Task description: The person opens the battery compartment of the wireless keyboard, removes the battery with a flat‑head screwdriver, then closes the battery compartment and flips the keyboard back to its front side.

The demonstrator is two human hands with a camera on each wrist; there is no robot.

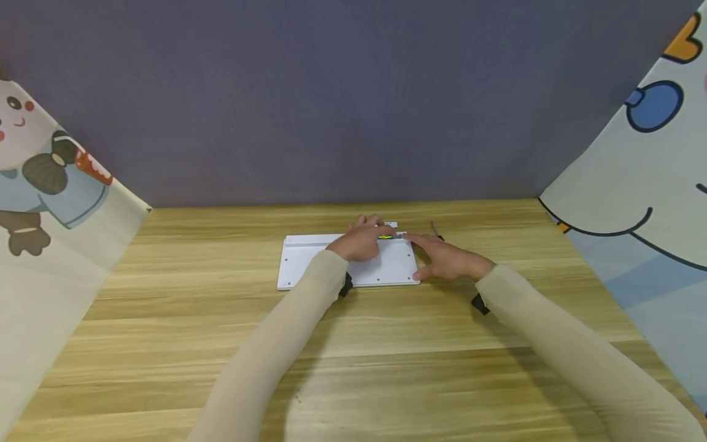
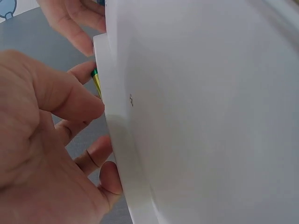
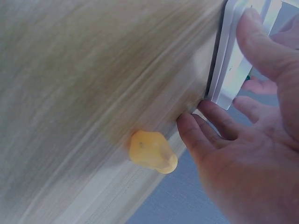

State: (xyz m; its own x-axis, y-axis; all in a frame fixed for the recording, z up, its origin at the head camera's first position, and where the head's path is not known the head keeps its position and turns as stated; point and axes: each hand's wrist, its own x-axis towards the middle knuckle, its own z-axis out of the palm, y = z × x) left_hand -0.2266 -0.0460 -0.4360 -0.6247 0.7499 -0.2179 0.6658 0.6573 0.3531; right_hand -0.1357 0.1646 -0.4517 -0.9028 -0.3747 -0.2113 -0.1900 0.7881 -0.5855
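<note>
A white keyboard (image 1: 309, 264) lies underside up on the table, with an open battery slot along its far edge. My left hand (image 1: 361, 242) reaches over it and pinches a green and yellow battery (image 1: 385, 236) at the slot, near the right end. In the left wrist view the battery (image 2: 96, 83) shows between thumb and index finger, mostly hidden by the keyboard's rim. My right hand (image 1: 444, 258) holds the keyboard's right end, its thumb at the near corner and index finger by the slot's end.
The wooden table (image 1: 166, 319) meets a grey wall panel (image 1: 331, 123) at the back. A small white piece (image 1: 391, 224) lies behind the keyboard. Beyond the right hand is a thin dark item (image 1: 436, 230). A yellow lump (image 3: 149, 150) shows near the right fingers.
</note>
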